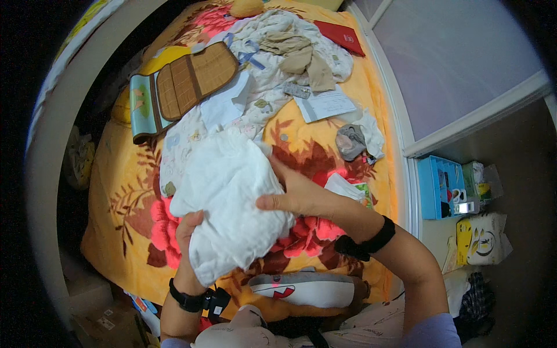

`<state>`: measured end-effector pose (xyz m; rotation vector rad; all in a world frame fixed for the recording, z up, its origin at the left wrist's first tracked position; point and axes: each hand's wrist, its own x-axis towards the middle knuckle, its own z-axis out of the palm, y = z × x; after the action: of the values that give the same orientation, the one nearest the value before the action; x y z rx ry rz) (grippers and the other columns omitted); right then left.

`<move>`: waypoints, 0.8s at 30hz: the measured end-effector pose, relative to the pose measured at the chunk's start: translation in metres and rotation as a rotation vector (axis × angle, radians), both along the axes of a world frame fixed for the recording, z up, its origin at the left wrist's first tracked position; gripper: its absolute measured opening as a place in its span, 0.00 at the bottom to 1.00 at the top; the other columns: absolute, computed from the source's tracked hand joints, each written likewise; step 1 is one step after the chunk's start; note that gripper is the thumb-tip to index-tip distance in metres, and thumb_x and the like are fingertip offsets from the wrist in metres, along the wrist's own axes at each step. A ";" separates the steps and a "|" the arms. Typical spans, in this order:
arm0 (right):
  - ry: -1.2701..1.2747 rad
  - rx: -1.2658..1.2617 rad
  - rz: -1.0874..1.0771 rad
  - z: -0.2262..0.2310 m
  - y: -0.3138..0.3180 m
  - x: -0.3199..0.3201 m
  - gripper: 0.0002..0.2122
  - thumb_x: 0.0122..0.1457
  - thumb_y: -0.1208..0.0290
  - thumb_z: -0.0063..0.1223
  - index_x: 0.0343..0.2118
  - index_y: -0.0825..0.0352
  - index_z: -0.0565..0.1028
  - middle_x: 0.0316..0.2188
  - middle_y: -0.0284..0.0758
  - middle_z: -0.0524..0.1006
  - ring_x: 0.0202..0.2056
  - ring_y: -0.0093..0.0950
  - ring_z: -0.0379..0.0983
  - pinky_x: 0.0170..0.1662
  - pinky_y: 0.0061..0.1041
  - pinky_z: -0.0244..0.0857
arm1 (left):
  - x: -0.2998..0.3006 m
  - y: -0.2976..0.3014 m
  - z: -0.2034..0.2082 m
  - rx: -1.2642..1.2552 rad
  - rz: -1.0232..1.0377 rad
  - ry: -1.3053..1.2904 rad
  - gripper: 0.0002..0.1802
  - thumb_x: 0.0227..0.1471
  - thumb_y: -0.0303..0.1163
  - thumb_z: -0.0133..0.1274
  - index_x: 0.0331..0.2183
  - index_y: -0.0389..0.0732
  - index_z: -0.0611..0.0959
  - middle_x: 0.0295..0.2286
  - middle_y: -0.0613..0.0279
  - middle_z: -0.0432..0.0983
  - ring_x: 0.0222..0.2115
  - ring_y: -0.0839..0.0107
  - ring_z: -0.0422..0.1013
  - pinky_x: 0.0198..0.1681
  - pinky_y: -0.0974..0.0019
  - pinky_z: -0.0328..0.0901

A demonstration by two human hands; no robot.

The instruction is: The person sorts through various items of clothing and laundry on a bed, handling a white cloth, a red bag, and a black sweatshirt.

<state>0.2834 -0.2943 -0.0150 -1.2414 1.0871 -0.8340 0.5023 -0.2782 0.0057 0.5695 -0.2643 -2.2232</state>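
A soft white cloth (235,203), bunched into a loose bundle, is held up above the bed in both my hands. My left hand (188,230) grips its lower left side with the thumb on top; the fingers behind it are hidden. On the right side, my right hand (288,188) pinches the cloth, thumb in front and the other fingers mostly behind. Below the cloth lies an orange floral blanket (130,217). Just beyond it is a white patterned quilt (180,148), partly covered by the cloth.
Farther back lie a brown woven mat (197,72), beige clothing (301,52), papers (325,104) and a red folder (341,37). A grey bundle (350,142) rests at the right. A white-and-grey cushion (304,290) is close to me. Beside the bed stands a blue organizer box (429,188).
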 end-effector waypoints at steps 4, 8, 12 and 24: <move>-0.303 0.297 0.127 0.052 0.014 0.006 0.35 0.41 0.57 0.61 0.49 0.74 0.60 0.44 0.41 0.68 0.46 0.27 0.63 0.50 0.25 0.55 | 0.001 -0.001 0.008 0.022 0.044 -0.034 0.38 0.41 0.40 0.46 0.53 0.33 0.55 0.50 0.45 0.56 0.49 0.51 0.58 0.53 0.52 0.54; -0.010 0.007 -0.182 0.034 0.015 0.010 0.28 0.41 0.63 0.60 0.45 0.73 0.66 0.41 0.40 0.71 0.42 0.25 0.67 0.46 0.24 0.59 | -0.009 -0.003 0.012 0.153 0.026 0.071 0.35 0.46 0.41 0.45 0.53 0.34 0.56 0.49 0.45 0.59 0.49 0.52 0.59 0.51 0.52 0.56; 0.264 -0.190 -0.288 -0.033 0.006 -0.013 0.24 0.44 0.62 0.57 0.42 0.70 0.69 0.38 0.40 0.72 0.39 0.28 0.68 0.43 0.24 0.61 | -0.010 0.006 -0.032 0.209 -0.065 -0.170 0.30 0.48 0.35 0.44 0.51 0.34 0.58 0.47 0.47 0.62 0.47 0.53 0.61 0.50 0.52 0.58; 1.686 0.145 -0.328 -0.113 -0.001 -0.281 0.11 0.43 0.64 0.54 0.29 0.64 0.76 0.47 0.42 0.66 0.51 0.39 0.59 0.47 0.41 0.56 | -0.029 0.002 -0.038 0.249 -0.011 -0.156 0.30 0.46 0.30 0.46 0.50 0.30 0.58 0.48 0.46 0.61 0.47 0.54 0.62 0.51 0.53 0.57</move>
<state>0.0021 -0.2955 -0.1276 -1.5765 2.6369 0.3295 0.4736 -0.2764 -0.0323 0.8800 -0.0701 -2.2404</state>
